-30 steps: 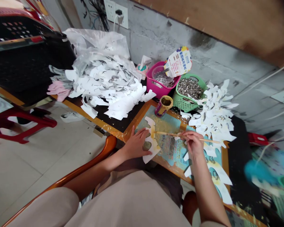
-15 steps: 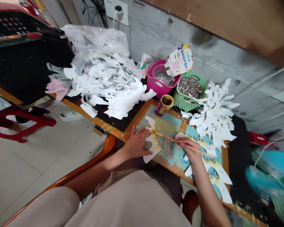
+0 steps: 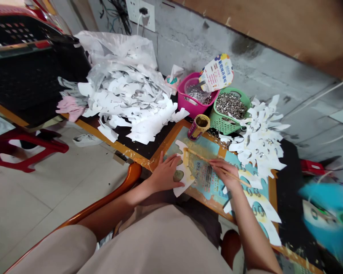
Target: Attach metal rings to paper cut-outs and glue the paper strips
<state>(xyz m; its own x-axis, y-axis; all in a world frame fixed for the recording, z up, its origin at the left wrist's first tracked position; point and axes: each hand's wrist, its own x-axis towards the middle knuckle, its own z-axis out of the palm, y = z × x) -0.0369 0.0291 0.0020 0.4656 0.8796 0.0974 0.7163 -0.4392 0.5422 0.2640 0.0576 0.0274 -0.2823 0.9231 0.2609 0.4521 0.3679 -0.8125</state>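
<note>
My left hand [image 3: 163, 174] lies with fingers spread on the near edge of a white cut-out piece [image 3: 188, 178], which has scalloped openings and a yellowish smear along it. My right hand [image 3: 225, 173] is closed around a thin wooden stick [image 3: 198, 155]. The stick's far tip touches the upper part of that piece. Beyond it stands an open can [image 3: 198, 127] with yellowish residue round its rim. To the right of my right hand, white pieces with metal rings [image 3: 258, 208] lie in a row on a worn blue printed sheet [image 3: 207, 171].
A large heap of white cut-outs [image 3: 134, 95] spills from a plastic bag on the left. Against the wall stand a pink basket [image 3: 188, 104] and a green basket [image 3: 224, 123] of metal rings. More ringed pieces [image 3: 260, 133] are piled at right. A wooden chair arm [image 3: 131, 179] borders the table.
The stick's tip has moved away from me along the white piece, and my right hand has shifted slightly left. My left hand stays put. A blurred blue thing at far right has moved.
</note>
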